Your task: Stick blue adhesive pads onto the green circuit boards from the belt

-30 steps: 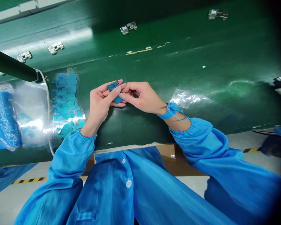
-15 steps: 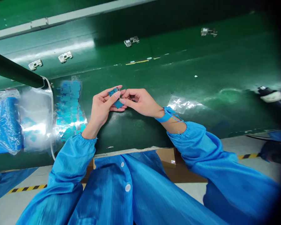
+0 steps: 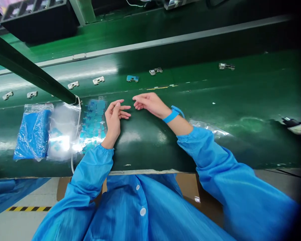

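My left hand point(image 3: 114, 117) hovers over the green bench with its fingers spread and nothing in them. To its right, my right hand point(image 3: 150, 103), a blue band point(image 3: 171, 115) round its wrist, has loosely bent fingers; no item shows in them. Beyond both hands lies a small board with a blue film on top point(image 3: 132, 78), apart from the fingers. A metallic board point(image 3: 156, 71) sits just right of it. Left of my left hand are sheets of blue film pieces point(image 3: 94, 115) on clear backing.
Several more boards lie along the bench, among them one board point(image 3: 226, 66) at right. A blue packet in clear plastic point(image 3: 33, 134), a white cable point(image 3: 78, 127) and a dark post point(image 3: 40, 72) occupy the left. A clear plastic bag point(image 3: 210, 128) lies beyond my right forearm.
Both hands have let go of the blue-covered board, which now lies farther back on the bench. My hands have moved apart, the left one opening. The camera view has tilted upward.
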{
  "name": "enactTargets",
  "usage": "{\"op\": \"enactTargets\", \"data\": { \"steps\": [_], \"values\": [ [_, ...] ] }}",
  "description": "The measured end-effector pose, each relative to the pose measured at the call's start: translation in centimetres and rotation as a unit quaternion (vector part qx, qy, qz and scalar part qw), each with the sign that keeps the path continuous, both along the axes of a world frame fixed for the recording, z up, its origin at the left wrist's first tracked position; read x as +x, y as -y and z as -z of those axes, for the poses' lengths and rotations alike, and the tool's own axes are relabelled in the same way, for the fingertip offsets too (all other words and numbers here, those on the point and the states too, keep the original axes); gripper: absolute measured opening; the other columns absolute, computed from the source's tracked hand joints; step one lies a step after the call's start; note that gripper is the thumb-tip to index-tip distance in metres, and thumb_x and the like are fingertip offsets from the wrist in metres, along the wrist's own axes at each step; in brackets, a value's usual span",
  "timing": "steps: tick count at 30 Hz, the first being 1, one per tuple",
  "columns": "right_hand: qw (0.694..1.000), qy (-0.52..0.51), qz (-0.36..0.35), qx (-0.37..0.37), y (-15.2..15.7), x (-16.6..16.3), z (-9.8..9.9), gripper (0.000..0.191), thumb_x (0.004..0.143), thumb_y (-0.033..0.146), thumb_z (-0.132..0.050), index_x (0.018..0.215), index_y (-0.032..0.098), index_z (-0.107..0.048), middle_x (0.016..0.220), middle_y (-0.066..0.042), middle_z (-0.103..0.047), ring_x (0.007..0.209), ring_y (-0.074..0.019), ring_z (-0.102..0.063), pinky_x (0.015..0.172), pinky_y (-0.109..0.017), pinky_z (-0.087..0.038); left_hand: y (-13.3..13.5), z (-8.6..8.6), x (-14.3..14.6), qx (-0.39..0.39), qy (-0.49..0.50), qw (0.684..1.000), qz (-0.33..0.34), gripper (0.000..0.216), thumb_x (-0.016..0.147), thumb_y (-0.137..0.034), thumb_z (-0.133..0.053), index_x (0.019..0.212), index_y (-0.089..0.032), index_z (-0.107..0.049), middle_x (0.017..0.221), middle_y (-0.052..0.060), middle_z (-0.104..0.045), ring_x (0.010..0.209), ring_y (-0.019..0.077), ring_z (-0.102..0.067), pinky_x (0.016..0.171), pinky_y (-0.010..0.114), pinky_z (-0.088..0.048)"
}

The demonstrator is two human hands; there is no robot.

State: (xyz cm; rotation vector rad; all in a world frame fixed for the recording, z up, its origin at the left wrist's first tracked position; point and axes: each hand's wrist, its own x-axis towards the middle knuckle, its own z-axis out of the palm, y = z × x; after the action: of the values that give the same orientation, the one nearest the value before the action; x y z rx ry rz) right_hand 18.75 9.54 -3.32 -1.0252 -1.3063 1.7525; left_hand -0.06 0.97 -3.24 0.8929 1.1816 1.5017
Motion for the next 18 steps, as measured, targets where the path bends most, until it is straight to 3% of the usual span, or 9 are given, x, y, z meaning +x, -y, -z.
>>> {"op": "enactTargets", "data": {
  "steps": [4,6,8,10,11,13,15,18],
  "values": [
    [0.983,0.111,-0.028,0.141,2.0,-0.6,2.0,0.042,0.09,0.045,-0.083,0.117,0.013,-0.078,0.096,-0.007,-0.077,0.082,-0.0151,-0.067,0.083,-0.032,-0.056,0.4,-0.9,0.3,0.022,-0.029,0.999,0.006,0.043,0.099,-0.06,-0.077,0.108,-0.018,-0.074,0.078,0.006,-0.078,0.054,0.0122,-0.066,0.051,0.022,-0.048],
    [0.972,0.141,-0.039,0.185,2.4,-0.4,2.3,0.043,0.091,0.053,-0.08,0.108,0.014,-0.078,0.096,-0.007,-0.075,0.083,-0.016,-0.063,0.082,-0.034,-0.052,0.5,-1.5,-1.3,0.053,-0.071,0.996,-0.024,0.043,0.102,-0.061,-0.075,0.101,-0.018,-0.076,0.067,0.002,-0.07,0.05,0.0107,-0.06,0.049,0.024,-0.041],
    [0.97,0.148,-0.046,0.189,2.5,-0.1,2.2,0.048,0.09,0.062,-0.078,0.097,0.014,-0.075,0.091,-0.007,-0.072,0.08,-0.0161,-0.058,0.079,-0.035,-0.049,0.3,-2.4,-4.9,0.094,-0.116,0.983,-0.112,0.043,0.105,-0.06,-0.071,0.092,-0.019,-0.073,0.059,-0.002,-0.059,0.047,0.009,-0.051,0.049,0.026,-0.033],
    [0.973,0.144,-0.053,0.174,2.3,0.1,2.1,0.056,0.089,0.071,-0.079,0.09,0.015,-0.071,0.085,-0.006,-0.069,0.075,-0.0154,-0.054,0.075,-0.034,-0.044,-0.6,-3.6,-10.3,0.134,-0.153,0.946,-0.25,0.05,0.108,-0.064,-0.063,0.084,-0.021,-0.061,0.054,-0.005,-0.046,0.045,0.0076,-0.04,0.048,0.028,-0.026],
    [0.975,0.139,-0.055,0.167,2.2,0.2,2.0,0.06,0.089,0.075,-0.078,0.088,0.015,-0.069,0.083,-0.005,-0.067,0.074,-0.0152,-0.052,0.073,-0.034,-0.042,-1.4,-4.3,-13.4,0.147,-0.178,0.914,-0.334,0.058,0.111,-0.071,-0.053,0.08,-0.022,-0.05,0.052,-0.006,-0.035,0.045,0.007,-0.03,0.048,0.028,-0.02],
    [0.977,0.128,-0.058,0.157,2.2,0.3,1.9,0.064,0.091,0.079,-0.076,0.085,0.016,-0.065,0.082,-0.005,-0.066,0.074,-0.0155,-0.053,0.073,-0.034,-0.04,-3.5,-5.8,-19.4,0.148,-0.23,0.872,-0.406,0.067,0.117,-0.076,-0.021,0.081,-0.02,-0.029,0.057,-0.004,-0.02,0.048,0.0074,-0.02,0.051,0.026,-0.014],
    [0.979,0.119,-0.059,0.155,2.3,0.3,1.8,0.065,0.095,0.08,-0.074,0.085,0.017,-0.066,0.084,-0.006,-0.068,0.077,-0.0171,-0.057,0.076,-0.035,-0.043,-6.0,-7.3,-23.8,0.127,-0.263,0.872,-0.392,0.064,0.121,-0.069,-0.021,0.081,-0.019,-0.024,0.06,-0.003,-0.016,0.05,0.0068,-0.017,0.053,0.024,-0.015],
    [0.979,0.12,-0.06,0.153,2.4,0.3,1.9,0.065,0.095,0.081,-0.075,0.089,0.016,-0.07,0.088,-0.008,-0.071,0.081,-0.0196,-0.062,0.08,-0.036,-0.046,-9.4,-9.1,-26.5,0.081,-0.32,0.897,-0.292,0.063,0.114,-0.065,-0.059,0.076,-0.018,-0.04,0.062,-0.006,-0.027,0.054,0.006,-0.027,0.055,0.022,-0.027]
  ]
}}
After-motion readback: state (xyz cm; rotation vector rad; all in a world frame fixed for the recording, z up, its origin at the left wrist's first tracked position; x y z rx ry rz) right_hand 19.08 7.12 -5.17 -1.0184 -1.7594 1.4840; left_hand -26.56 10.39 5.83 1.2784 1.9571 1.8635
